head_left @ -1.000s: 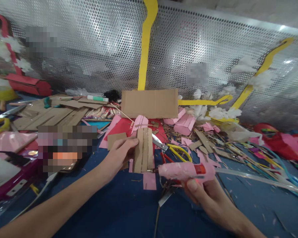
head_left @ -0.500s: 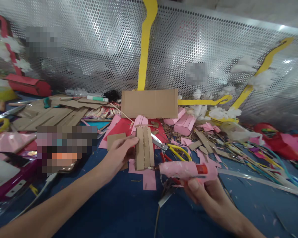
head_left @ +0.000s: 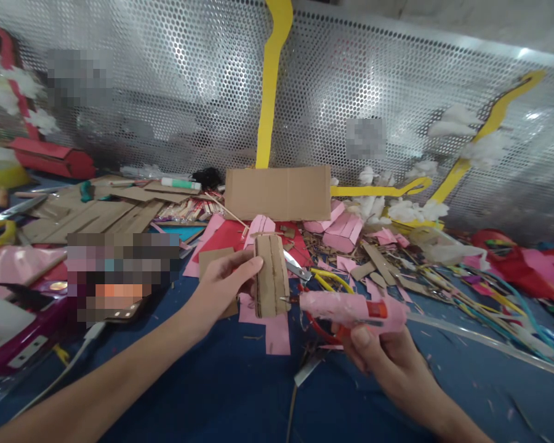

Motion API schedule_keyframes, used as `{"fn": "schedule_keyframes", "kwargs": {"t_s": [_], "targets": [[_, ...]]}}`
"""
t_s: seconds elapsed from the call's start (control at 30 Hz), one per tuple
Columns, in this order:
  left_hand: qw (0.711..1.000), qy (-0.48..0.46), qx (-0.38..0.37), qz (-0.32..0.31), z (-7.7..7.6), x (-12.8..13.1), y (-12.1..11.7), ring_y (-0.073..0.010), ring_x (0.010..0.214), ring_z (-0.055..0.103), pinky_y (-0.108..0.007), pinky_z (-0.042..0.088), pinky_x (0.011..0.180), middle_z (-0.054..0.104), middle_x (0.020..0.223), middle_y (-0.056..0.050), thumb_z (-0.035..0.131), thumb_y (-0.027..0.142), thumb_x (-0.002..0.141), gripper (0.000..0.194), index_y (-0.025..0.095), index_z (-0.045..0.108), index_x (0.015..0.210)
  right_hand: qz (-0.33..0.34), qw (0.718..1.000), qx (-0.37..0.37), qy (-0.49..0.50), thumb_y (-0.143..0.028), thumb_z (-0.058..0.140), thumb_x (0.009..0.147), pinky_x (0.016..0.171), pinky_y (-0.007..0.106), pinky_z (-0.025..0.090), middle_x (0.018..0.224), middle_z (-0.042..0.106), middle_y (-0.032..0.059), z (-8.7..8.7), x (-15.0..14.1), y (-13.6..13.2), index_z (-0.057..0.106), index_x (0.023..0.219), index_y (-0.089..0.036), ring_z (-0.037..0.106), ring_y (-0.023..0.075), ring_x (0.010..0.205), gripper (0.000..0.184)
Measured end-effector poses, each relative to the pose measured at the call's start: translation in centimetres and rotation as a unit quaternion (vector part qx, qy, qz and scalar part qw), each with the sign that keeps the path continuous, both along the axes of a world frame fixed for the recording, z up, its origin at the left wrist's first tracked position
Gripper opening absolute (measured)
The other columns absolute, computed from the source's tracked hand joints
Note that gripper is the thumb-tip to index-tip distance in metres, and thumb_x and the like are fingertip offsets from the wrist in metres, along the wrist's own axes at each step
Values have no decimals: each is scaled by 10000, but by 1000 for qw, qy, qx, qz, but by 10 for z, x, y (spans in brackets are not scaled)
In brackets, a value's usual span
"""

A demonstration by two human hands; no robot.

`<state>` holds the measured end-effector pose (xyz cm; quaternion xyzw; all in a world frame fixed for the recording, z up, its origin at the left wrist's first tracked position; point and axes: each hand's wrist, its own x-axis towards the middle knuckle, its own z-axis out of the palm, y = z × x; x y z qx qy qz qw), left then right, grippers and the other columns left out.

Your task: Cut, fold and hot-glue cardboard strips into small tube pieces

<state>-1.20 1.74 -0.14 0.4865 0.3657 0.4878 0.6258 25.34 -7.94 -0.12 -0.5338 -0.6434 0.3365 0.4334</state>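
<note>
My left hand (head_left: 224, 284) pinches a small scored cardboard piece (head_left: 271, 275) and holds it upright, slightly tilted, above the blue table. My right hand (head_left: 385, 360) is wrapped round a pink-covered glue gun (head_left: 353, 309), finger at the trigger. The gun's metal tip touches the lower right edge of the cardboard piece. A clear glue stick (head_left: 480, 344) trails from the back of the gun to the right.
A larger cardboard sheet (head_left: 277, 192) stands against the perforated metal wall (head_left: 175, 92). Pink and red paper scraps, pliers with red and yellow handles (head_left: 325, 280), cardboard strips (head_left: 96, 215), a glue stick tube (head_left: 181, 183) and cotton tufts (head_left: 415, 209) litter the blue table (head_left: 221, 394).
The glue gun tip rose along the cardboard's right edge. My left hand turned the cardboard piece a little, so its top leans left.
</note>
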Motion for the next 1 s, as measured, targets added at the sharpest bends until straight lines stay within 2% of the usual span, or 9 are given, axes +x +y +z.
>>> {"fn": "schedule_keyframes", "kwargs": {"t_s": [0.13, 0.27, 0.33, 0.43, 0.5, 0.63, 0.8, 0.9, 1.0], "targets": [[999, 19, 30, -13, -3, -2, 1, -142, 698, 631, -245, 502, 621, 698, 865, -33, 771, 476, 875, 332, 188, 786, 1038, 18, 1000, 6, 6, -649, 575, 978, 450, 268, 307, 547, 450, -37, -3, 2, 2, 717, 1061, -189, 370, 136, 485, 488], [997, 42, 59, -19, -7, -3, 3, -163, 743, 665, -254, 502, 642, 709, 907, -41, 753, 488, 896, 347, 204, 781, 1093, 12, 1000, -10, 18, -628, 561, 998, 480, 254, 310, 581, 461, -44, -4, 2, 3, 682, 1025, -179, 382, 117, 508, 466], [997, 46, 65, -25, -7, -3, 3, -175, 764, 672, -270, 515, 673, 717, 928, -50, 742, 489, 904, 354, 205, 778, 1114, 25, 1000, -9, 12, -616, 553, 1006, 472, 248, 304, 571, 451, -46, -4, 3, 5, 647, 907, -186, 377, 110, 502, 451], [997, 44, 57, -26, -5, -3, 2, -173, 734, 654, -271, 510, 656, 718, 916, -54, 733, 479, 901, 352, 197, 779, 1107, 33, 999, -2, -5, -611, 529, 1016, 457, 253, 284, 538, 416, -43, -4, 6, 10, 518, 677, -211, 361, 105, 485, 524], [998, 40, 44, -19, -1, -2, 0, -167, 701, 634, -261, 497, 622, 710, 879, -51, 732, 465, 889, 335, 186, 786, 1066, 29, 999, 2, -16, -613, 512, 1021, 459, 264, 275, 519, 410, -37, -5, 7, 12, 464, 614, -220, 362, 106, 477, 567], [1000, 10, 9, 5, 6, -1, -2, -168, 702, 622, -254, 502, 619, 694, 844, -43, 758, 424, 830, 277, 171, 782, 940, 4, 999, -1, -34, -619, 483, 1028, 469, 273, 288, 513, 418, -35, -11, 11, 16, 476, 604, -220, 374, 110, 469, 583], [998, -22, -56, 12, 1, -3, 4, -175, 699, 617, -246, 492, 603, 661, 761, -32, 784, 398, 780, 260, 151, 748, 853, -24, 997, 3, -80, -663, 472, 1012, 480, 277, 313, 488, 423, -32, -9, 14, 24, 451, 584, -226, 391, 115, 462, 612], [995, -55, -85, 17, 2, -5, 7, -178, 689, 617, -268, 522, 617, 686, 800, -42, 756, 385, 773, 293, 142, 749, 937, -44, 995, -9, -89, -708, 440, 1002, 463, 272, 310, 463, 441, -20, 2, 22, 30, 463, 550, -221, 395, 114, 443, 665], [982, -110, -152, 3, 8, -8, 6, -189, 677, 609, -349, 580, 687, 692, 820, -42, 719, 389, 809, 343, 152, 742, 1056, -85, 993, -21, -82, -751, 467, 969, 436, 258, 317, 442, 448, -19, 11, 47, 32, 473, 528, -217, 394, 105, 413, 692]]}}
